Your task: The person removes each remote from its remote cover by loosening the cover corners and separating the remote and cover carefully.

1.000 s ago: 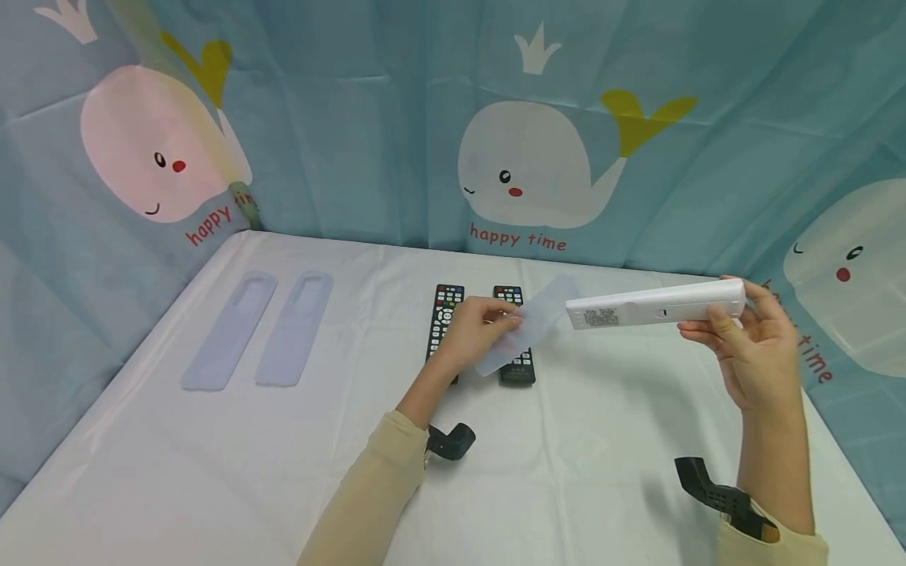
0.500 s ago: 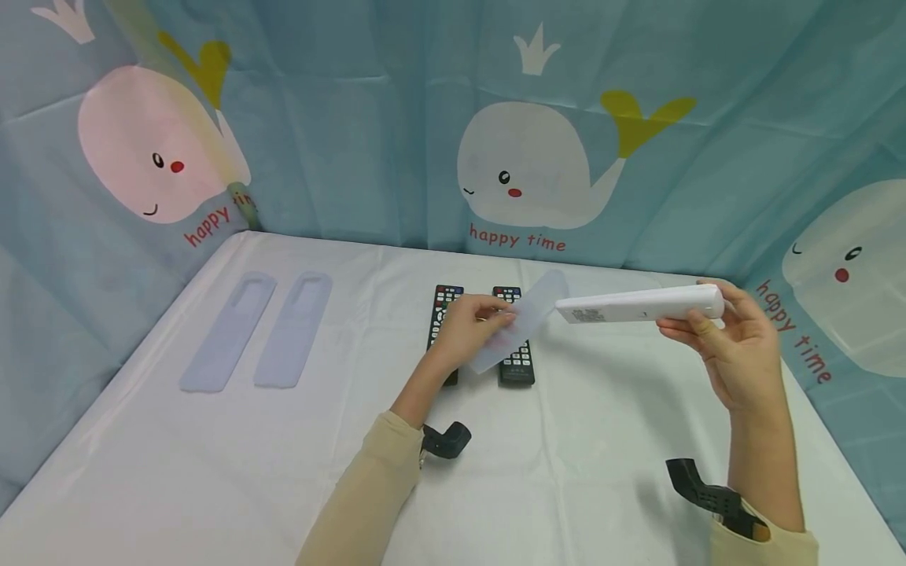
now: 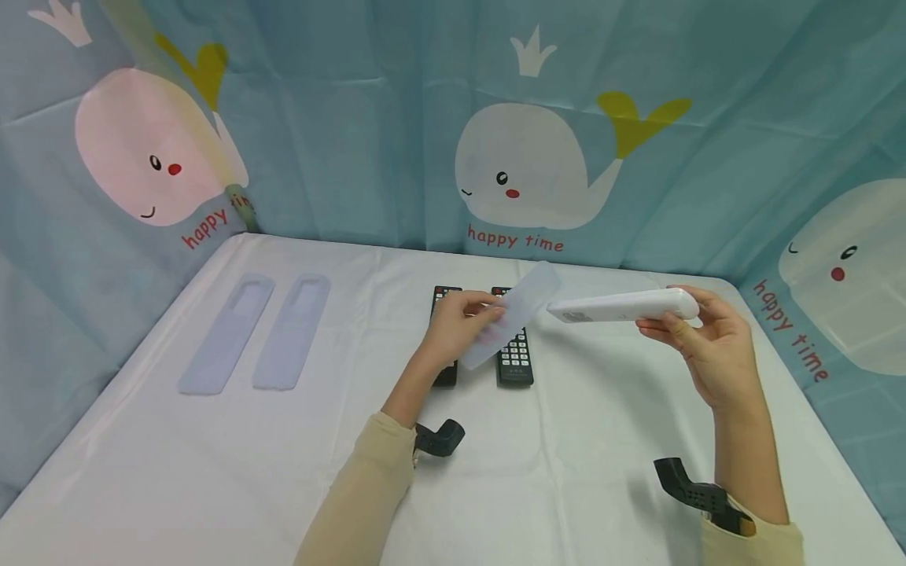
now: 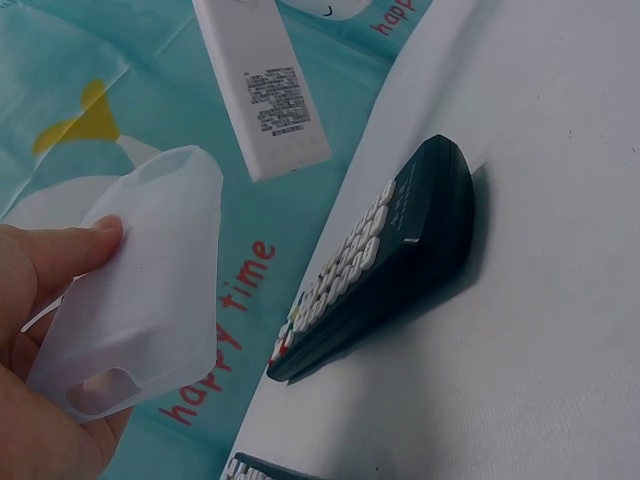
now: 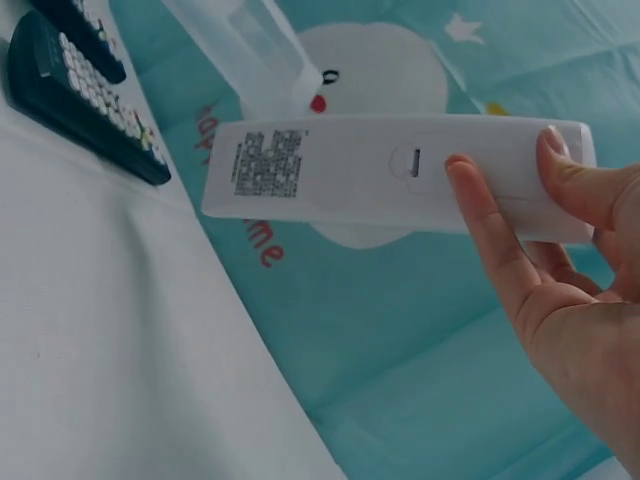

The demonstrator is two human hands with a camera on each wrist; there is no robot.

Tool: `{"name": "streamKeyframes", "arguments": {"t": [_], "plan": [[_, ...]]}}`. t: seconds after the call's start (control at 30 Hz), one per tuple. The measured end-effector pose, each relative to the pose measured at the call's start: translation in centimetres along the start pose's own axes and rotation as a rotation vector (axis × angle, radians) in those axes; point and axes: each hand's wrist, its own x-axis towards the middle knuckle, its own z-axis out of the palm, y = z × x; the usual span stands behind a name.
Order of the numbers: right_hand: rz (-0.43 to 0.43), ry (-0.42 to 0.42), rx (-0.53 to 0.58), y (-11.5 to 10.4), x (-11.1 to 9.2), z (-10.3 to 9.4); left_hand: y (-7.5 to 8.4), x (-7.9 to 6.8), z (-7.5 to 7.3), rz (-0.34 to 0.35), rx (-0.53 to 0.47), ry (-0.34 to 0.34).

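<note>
My left hand [image 3: 456, 326] pinches a translucent remote cover [image 4: 150, 280], tilted above the table; an opening shows at its lower end in the left wrist view. In my right hand [image 3: 718, 346] is a white remote control [image 5: 350, 175], gripped at its far end between thumb and fingers. Its back, with a printed label and a battery lid, faces the right wrist camera. The label end points at the cover and comes close to its upper edge in the head view. Behind the cover lies a black remote [image 3: 514, 362]; a second black remote [image 3: 446, 376] is partly hidden by my left hand.
Two more translucent covers [image 3: 228, 334] lie side by side at the left of the white-clothed table [image 3: 177, 472]. A blue curtain [image 3: 396, 141] with printed whales hangs along the table's back and sides.
My right hand has brought the white remote leftward, toward the cover, and its back has turned more out of the head view. The left hand has shifted slightly left with the cover.
</note>
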Motion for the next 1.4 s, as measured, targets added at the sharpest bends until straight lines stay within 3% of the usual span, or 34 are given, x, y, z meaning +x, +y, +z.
{"name": "streamKeyframes", "arguments": {"t": [0.23, 0.73, 1.4], "plan": [[0.017, -0.032, -0.009, 0.5, -0.1, 0.4, -0.1, -0.3, -0.6, 0.016, 0.034, 0.036], [0.063, -0.041, -0.056, 1.2, -0.3, 0.7, -0.9, -0.9, -2.1, -0.050, 0.112, 0.108], [0.131, -0.047, -0.073, 2.1, -1.0, 0.7, -1.6, -2.3, -5.1, -0.096, 0.080, 0.195]]}}
